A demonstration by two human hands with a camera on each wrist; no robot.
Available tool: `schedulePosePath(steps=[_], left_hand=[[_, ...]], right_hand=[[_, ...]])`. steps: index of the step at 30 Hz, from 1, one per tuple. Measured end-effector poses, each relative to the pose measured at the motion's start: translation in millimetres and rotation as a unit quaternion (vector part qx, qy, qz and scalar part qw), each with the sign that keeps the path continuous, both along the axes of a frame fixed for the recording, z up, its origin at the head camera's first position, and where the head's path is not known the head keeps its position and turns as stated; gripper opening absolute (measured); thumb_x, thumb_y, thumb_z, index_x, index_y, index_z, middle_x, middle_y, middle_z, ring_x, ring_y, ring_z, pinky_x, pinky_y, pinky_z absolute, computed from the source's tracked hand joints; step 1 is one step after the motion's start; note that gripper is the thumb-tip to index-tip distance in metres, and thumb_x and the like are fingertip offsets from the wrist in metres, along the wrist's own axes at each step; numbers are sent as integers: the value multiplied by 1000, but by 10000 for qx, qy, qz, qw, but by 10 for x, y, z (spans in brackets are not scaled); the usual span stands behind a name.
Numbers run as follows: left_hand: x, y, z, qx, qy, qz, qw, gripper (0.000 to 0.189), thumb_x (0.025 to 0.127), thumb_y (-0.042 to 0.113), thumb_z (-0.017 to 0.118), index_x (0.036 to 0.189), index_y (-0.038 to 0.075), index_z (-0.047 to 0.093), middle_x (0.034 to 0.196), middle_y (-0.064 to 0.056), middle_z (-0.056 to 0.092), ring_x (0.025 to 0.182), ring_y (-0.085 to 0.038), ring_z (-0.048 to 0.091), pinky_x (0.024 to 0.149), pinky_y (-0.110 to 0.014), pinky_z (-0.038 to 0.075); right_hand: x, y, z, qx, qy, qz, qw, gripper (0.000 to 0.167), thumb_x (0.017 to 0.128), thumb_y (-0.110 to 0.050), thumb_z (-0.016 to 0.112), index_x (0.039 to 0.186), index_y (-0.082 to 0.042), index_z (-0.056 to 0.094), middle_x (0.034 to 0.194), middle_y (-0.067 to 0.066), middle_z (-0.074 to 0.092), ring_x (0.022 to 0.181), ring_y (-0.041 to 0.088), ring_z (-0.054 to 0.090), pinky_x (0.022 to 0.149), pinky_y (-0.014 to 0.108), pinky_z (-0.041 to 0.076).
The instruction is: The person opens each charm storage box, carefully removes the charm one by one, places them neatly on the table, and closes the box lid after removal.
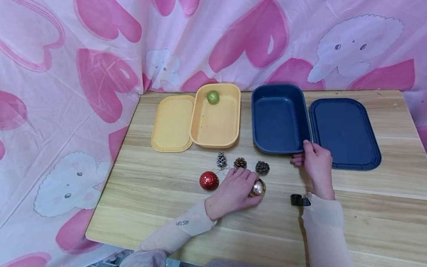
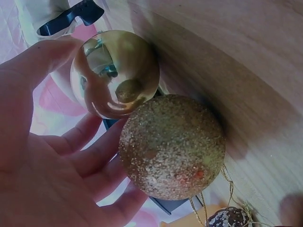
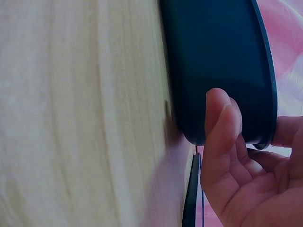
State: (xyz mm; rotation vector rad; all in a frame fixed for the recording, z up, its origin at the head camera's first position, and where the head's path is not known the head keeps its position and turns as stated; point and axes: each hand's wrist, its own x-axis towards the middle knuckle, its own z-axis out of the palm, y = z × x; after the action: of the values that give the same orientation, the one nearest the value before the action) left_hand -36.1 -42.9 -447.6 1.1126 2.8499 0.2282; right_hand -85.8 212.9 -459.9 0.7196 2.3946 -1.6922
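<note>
My left hand [image 1: 230, 193] is low over the table, its thumb and fingers curled round a shiny gold ball ornament [image 1: 258, 188]. Against that ball lies a glittery gold ball ornament [image 2: 173, 146], close to the fingertips in the left wrist view and hidden under the hand in the head view. My right hand [image 1: 318, 163] grips the near right corner of a navy blue box [image 1: 278, 122], thumb over the rim and fingers against the outer wall. Beside the left hand sit a red ball ornament [image 1: 209, 181] and three pine cones, a frosted one [image 1: 221, 160], a brown one [image 1: 240, 163] and a dark one [image 1: 262, 168].
A yellow box [image 1: 218, 126] holds a green glitter ball [image 1: 213, 97]; its yellow lid [image 1: 173, 124] lies at its left. The navy lid [image 1: 345, 133] lies right of the navy box. A pink patterned curtain [image 1: 207, 44] hangs behind the table.
</note>
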Motion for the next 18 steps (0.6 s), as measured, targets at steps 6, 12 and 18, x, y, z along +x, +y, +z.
schedulePosePath(steps=[6,12,18], left_hand=[[-3,-7,8,1,10,17,10000,47,84,59,62,110,21,54,98,8,58,94,-12,50,79,-28,40],[-13,-19,19,-4,38,66,10000,46,84,58,63,112,22,54,99,9,58,95,-12,49,82,-28,40],[-23,-31,16,13,81,83,9999,45,84,58,63,110,23,54,99,9,57,95,-12,49,82,-28,40]], right_hand=[[-2,9,-4,14,2,42,10000,55,102,-45,37,115,4,59,63,-18,68,62,9,71,60,23,58],[3,5,-12,6,-16,-1,10000,56,102,-46,38,116,3,60,64,-17,69,62,10,71,60,23,57],[14,-1,-20,87,-20,-29,10000,56,101,-47,39,112,3,61,64,-17,69,62,9,71,61,19,56]])
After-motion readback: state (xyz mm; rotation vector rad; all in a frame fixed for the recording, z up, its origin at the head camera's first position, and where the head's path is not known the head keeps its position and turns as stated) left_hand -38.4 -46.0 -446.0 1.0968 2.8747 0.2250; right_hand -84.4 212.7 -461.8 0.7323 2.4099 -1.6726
